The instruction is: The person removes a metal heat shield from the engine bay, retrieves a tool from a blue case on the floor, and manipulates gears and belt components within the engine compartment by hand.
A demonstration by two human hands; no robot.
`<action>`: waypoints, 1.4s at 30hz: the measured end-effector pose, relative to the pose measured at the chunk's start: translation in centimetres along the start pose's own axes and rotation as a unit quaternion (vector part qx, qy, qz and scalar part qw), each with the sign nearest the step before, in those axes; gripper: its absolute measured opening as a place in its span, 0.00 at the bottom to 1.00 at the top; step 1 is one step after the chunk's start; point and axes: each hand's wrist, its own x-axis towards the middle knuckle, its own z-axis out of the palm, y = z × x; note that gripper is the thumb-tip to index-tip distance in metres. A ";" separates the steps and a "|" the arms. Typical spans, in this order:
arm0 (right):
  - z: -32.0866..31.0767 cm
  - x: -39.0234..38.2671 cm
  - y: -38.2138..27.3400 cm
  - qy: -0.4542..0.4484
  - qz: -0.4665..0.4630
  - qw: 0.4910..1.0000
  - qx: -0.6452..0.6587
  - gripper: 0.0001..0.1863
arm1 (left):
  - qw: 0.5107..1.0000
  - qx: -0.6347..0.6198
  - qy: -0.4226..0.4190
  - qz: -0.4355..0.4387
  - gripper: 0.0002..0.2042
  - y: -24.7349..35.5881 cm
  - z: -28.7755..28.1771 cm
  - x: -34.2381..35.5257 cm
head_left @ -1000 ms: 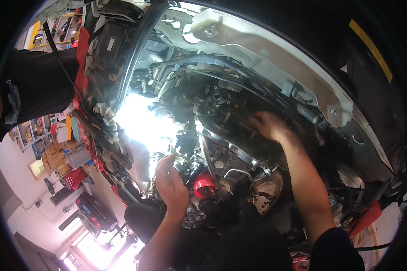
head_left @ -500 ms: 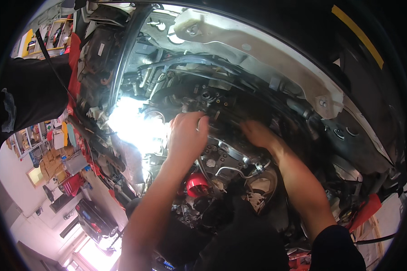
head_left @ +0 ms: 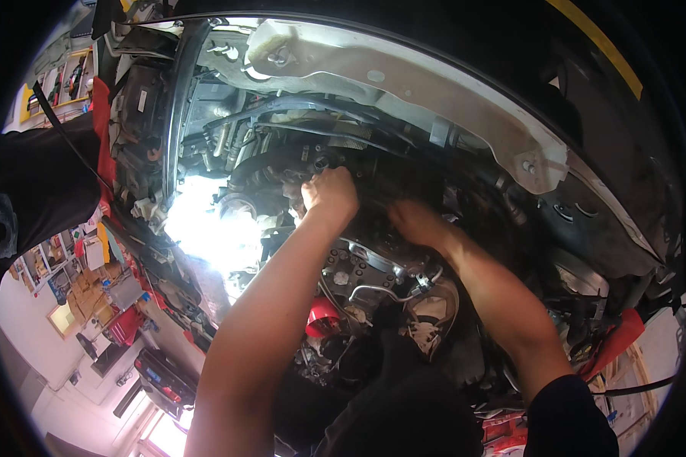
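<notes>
My left hand [head_left: 329, 192] is high in the middle of an engine bay, its fingers curled at the dark engine parts [head_left: 312, 156]; what they hold is hidden. My right hand [head_left: 409, 221] reaches into shadow just to its right, with its fingertips too dim to read. Below the hands are a metal bracket with bolts [head_left: 373, 255], a bent silver pipe [head_left: 373, 291] and a red cylinder [head_left: 322, 321]. A glaring work light [head_left: 206, 225] washes out the parts left of my left hand.
A white panel [head_left: 404, 76] and dark hoses [head_left: 312, 107] cross the top. A person's black sleeve [head_left: 42, 175] is at the left, beside a red fender cover [head_left: 103, 137]. Cluttered shelves [head_left: 76, 266] and another car [head_left: 164, 385] show beyond. A red cover [head_left: 613, 343] lies at the right.
My left hand has moved up and right from beside the red cylinder to the upper engine, its fingers curling. My right hand has shifted slightly left, deeper in shadow. The view has tilted slightly.
</notes>
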 end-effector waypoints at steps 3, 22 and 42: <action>0.1 0.3 -0.4 -0.004 -0.016 1.000 -0.002 0.19 | 1.000 -0.009 -0.006 -0.023 0.11 -0.1 -0.1 -0.1; -0.7 -0.1 -1.2 0.004 -0.036 0.997 0.073 0.11 | 0.991 -0.103 -0.086 0.025 0.18 -2.0 1.8 1.8; 0.2 0.0 -1.4 0.021 0.068 0.996 0.062 0.11 | 0.984 -0.047 -0.153 0.073 0.18 -0.9 1.2 1.7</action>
